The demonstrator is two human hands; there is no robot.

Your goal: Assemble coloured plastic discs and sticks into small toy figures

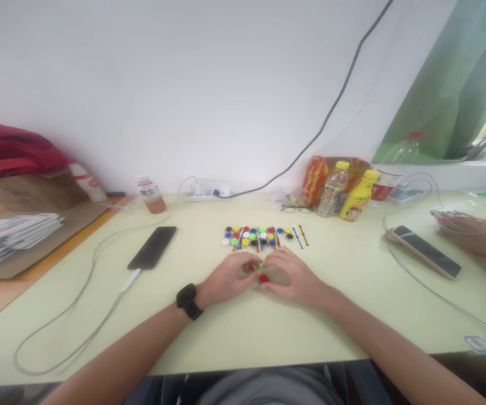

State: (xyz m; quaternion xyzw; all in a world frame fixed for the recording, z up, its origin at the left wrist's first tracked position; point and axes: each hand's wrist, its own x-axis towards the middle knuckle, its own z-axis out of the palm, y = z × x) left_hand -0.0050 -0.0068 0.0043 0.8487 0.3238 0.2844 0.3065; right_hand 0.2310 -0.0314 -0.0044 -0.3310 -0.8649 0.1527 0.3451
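My left hand (233,277), wearing a black watch on the wrist, curls its fingers round small reddish parts that I cannot make out. Facing it, my right hand (296,277) is bent inward, its thumb against a small red disc (264,278). A bright green piece (259,268) shows between the fingertips of both hands. Just beyond them lie rows of small round discs (246,235) in white, black, red, yellow, green and blue. Thin plastic sticks lie among these, with a blue stick (297,237) and a yellow stick (304,235) at the right end.
A black phone (152,248) on a charging cable lies left. Behind stand a drink bottle (151,194), a power strip (207,191), glasses (296,208) and yellow-capped bottles (356,195). At right are another phone (426,251) and another person's hand (464,233) over coloured pieces.
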